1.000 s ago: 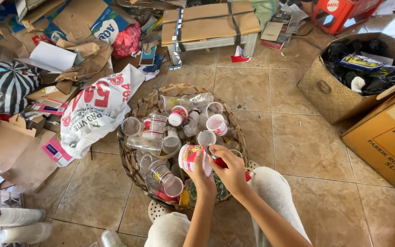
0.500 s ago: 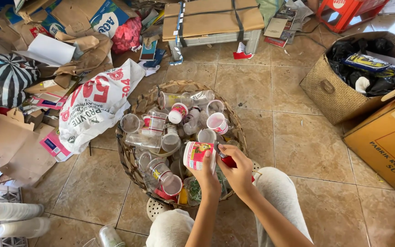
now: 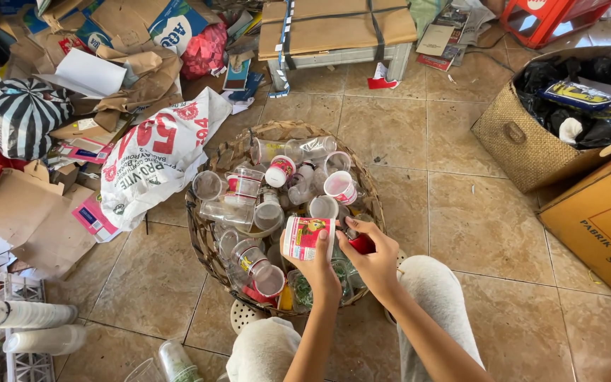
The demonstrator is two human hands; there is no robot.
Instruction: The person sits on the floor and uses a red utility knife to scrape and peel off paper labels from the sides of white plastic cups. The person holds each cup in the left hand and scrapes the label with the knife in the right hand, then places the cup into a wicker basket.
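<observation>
My left hand [image 3: 317, 268] grips a small white plastic cup with a red and green label [image 3: 305, 237], held on its side over the near part of a round woven basket [image 3: 202, 242]. My right hand [image 3: 370, 256] is at the cup's open end and pinches a small red piece [image 3: 362, 245] there. The basket is filled with several clear and labelled plastic cups [image 3: 270, 185]. My knees in light trousers [image 3: 433, 291] flank the basket's near rim.
A printed white sack [image 3: 155, 157] and torn cardboard [image 3: 26, 212] lie left. A striped bag [image 3: 17, 113] sits far left. A woven bin with dark bags [image 3: 532, 141] and a cardboard box [image 3: 602, 219] stand right. Stacked clear cups [image 3: 19, 315] lie bottom left.
Both hands stay over the basket with the labelled cup. My right hand has drawn closer to the cup's open end, and the view has shifted slightly.
</observation>
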